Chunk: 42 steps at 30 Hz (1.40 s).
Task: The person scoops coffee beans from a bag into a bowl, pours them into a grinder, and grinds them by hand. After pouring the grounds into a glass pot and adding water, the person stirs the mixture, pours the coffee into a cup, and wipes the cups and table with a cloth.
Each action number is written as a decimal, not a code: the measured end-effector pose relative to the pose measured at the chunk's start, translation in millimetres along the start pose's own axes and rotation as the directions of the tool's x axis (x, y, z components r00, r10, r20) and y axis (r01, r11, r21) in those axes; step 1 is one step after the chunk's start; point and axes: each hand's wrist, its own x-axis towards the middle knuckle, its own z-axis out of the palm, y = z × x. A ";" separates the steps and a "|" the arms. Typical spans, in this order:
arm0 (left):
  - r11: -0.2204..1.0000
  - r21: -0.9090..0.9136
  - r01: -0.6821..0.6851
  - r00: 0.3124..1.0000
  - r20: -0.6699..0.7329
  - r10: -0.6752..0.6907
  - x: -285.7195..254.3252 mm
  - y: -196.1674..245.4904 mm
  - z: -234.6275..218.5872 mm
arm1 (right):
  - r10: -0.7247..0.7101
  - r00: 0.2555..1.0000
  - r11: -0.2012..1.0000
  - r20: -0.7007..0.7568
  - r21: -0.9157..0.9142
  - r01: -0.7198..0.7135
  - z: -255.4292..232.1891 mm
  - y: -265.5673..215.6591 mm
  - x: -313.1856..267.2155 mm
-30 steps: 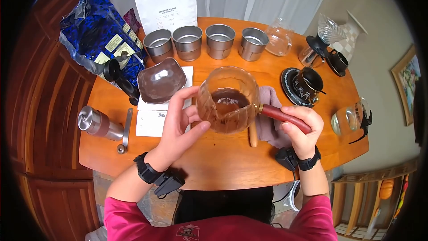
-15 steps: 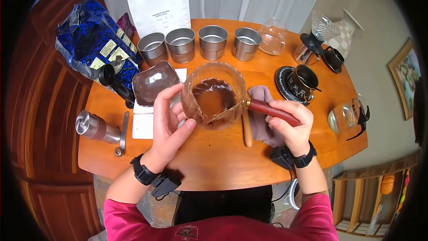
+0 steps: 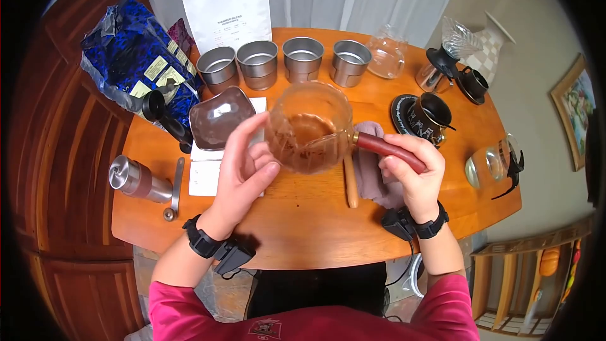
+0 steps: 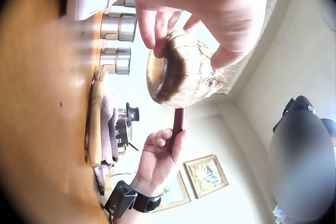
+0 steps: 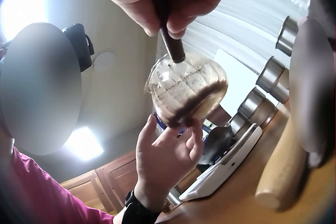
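Note:
A ribbed glass coffee pot (image 3: 308, 151) with a dark red-brown wooden handle (image 3: 386, 149) is held up over the table, with brown liquid inside. My right hand (image 3: 416, 167) grips the handle, thumb on top. At the pot's left side, my left hand (image 3: 237, 180) holds the glass between spread thumb and fingers. In the left wrist view the pot (image 4: 191, 72) shows its base, with that hand's fingers at the base and the thumb by the rim. The right wrist view shows the left fingertips (image 5: 181, 129) against the glass from below.
Metal cups (image 3: 303, 63) line the back, before a white bag (image 3: 224, 6). To the left are a blue bag (image 3: 136, 50), a brown dish (image 3: 221, 117) on a white scale and a grinder (image 3: 136, 180). Rightward lie a cloth (image 3: 375, 180), a black cup (image 3: 429, 117) and a glass jug (image 3: 486, 167).
The pot has shifted left, then a little up and away, and its tilt has changed. The liquid has moved inside the glass. Both hands keep their places on pot and handle.

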 end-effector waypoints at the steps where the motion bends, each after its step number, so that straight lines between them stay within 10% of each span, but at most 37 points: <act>1: 0.999 -0.008 0.050 0.999 0.008 -0.050 -0.9 -2.2 -1.7 | 0.006 1.000 1.000 0.028 0.009 -0.006 -3.2 0.7 -0.2; 12: 1.000 -0.013 -0.005 1.000 -0.001 0.005 0.5 0.6 1.4 | 0.114 0.993 0.987 0.023 0.115 -0.116 -3.9 -3.5 -0.5; 15: 1.000 -0.011 -0.004 1.000 -0.008 0.004 -0.1 -1.6 0.7 | -0.095 0.987 0.995 0.126 -0.007 0.097 -10.9 9.6 1.5; 24: 0.999 -0.006 0.044 0.999 0.004 -0.044 -1.1 -1.0 1.4 | -0.142 0.988 0.984 0.055 -0.099 0.147 -10.0 2.1 -1.2; 31: 0.972 0.107 -0.208 0.978 0.003 0.209 0.3 -0.1 1.6 | -0.213 0.971 0.976 0.106 -0.019 0.216 -10.6 11.7 1.3; 39: 1.000 0.015 0.025 1.000 -0.009 -0.024 -2.5 -0.2 3.5 | -0.258 0.953 0.951 0.160 -0.134 0.280 -11.3 0.8 0.2; 42: 0.986 0.061 -0.154 0.988 -0.004 0.155 -0.9 0.2 4.4 | -0.197 0.971 0.978 0.138 -0.040 0.204 -11.3 6.6 -0.9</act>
